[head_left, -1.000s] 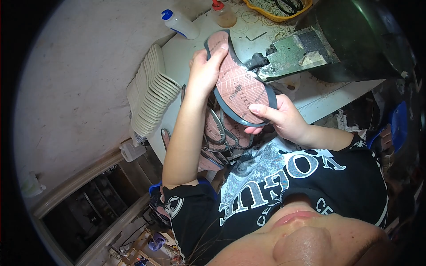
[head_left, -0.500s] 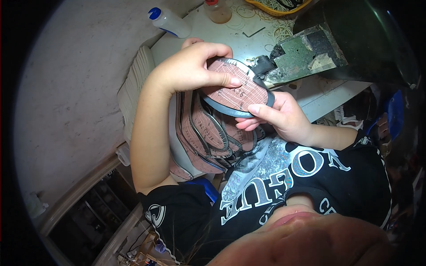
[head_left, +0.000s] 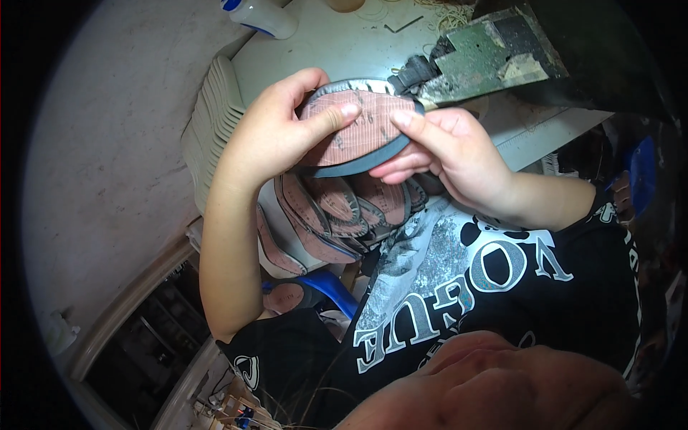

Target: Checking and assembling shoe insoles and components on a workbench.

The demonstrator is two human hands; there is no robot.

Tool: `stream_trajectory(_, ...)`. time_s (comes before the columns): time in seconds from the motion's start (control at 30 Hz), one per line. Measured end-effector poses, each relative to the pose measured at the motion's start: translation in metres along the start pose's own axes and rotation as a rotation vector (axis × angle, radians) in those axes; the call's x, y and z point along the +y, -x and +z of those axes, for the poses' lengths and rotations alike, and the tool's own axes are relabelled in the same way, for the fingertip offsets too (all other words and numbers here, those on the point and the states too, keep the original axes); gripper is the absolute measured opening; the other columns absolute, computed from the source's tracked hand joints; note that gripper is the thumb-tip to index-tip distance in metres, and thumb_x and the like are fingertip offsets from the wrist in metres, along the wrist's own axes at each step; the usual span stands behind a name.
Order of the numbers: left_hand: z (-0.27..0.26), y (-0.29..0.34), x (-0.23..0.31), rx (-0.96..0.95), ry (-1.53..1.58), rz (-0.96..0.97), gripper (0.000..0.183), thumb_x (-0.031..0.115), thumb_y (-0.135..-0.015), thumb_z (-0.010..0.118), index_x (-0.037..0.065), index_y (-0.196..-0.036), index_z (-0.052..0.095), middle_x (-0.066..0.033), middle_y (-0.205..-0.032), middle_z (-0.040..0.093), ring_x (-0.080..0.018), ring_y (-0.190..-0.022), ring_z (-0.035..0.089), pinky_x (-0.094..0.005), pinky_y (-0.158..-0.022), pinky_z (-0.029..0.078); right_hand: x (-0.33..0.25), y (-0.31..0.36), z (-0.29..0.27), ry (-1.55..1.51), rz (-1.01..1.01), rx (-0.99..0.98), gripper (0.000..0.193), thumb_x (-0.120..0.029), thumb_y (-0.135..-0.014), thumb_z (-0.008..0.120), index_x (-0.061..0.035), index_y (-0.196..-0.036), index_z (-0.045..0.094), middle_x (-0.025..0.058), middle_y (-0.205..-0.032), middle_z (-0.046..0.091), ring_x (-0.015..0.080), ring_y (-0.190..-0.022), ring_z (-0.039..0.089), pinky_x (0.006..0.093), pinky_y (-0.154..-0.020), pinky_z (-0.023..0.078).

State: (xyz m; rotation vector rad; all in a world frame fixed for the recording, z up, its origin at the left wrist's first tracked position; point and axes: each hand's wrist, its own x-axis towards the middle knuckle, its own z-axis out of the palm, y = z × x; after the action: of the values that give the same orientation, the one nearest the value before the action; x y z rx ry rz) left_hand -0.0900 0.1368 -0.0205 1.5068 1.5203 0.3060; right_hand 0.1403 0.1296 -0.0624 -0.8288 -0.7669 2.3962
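Both hands hold a shoe insole (head_left: pixel 369 129), pinkish brown with pale lines, dark marks and a black edging. My left hand (head_left: pixel 283 125) grips its left end, thumb on the face and fingers behind the upper edge. At the right end, my right hand (head_left: pixel 459 147) pinches it, thumb on top and fingers beneath. The insole's upper right edge lies close to the black working head (head_left: pixel 414 74) of a green machine (head_left: pixel 487 61); whether they touch I cannot tell. Several similar edged insoles (head_left: pixel 333 204) lie piled below the held one.
A stack of pale curved pieces (head_left: pixel 215 107) stands along the wall at left. On the pale table (head_left: pixel 315 54) are a white bottle with a blue cap (head_left: pixel 261 16), a hex key (head_left: pixel 403 25) and loose string-like scraps (head_left: pixel 455 14). A blue plastic edge (head_left: pixel 331 290) shows beside my shirt.
The insole has turned so that its long side lies more level across the view. My left hand has shifted left with it; both hands keep their hold. The view itself has shifted.
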Motion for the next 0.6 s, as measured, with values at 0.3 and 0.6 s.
stream_trajectory(0.3,0.058,0.058,0.025,-0.042,0.358,-0.362,0.040,0.044,-0.086,0.069,0.004,-0.088,0.064,-0.0021,-0.074,0.065,-0.0098,-0.065,0.059,-0.0219,-0.061,0.046,0.010,0.031,-0.009,0.103,-0.072,-0.024,0.034,-0.028,-0.094,0.058,0.0061,-0.099,0.064,0.0147,-0.091,0.070,0.0180,-0.078,0.070,0.0295,-0.073,0.058)
stream_trajectory(0.6,0.096,0.059,0.023,0.175,0.578,-0.423,0.056,0.052,-0.086,0.064,-0.002,-0.098,0.065,-0.0114,-0.080,0.069,-0.0182,-0.063,0.067,-0.0263,-0.057,0.054,0.019,0.057,-0.023,0.594,-0.057,-0.109,0.030,-0.031,-0.088,0.069,-0.0036,-0.098,0.068,-0.0004,-0.080,0.066,0.0034,-0.068,0.058,0.0161,-0.056,0.044)
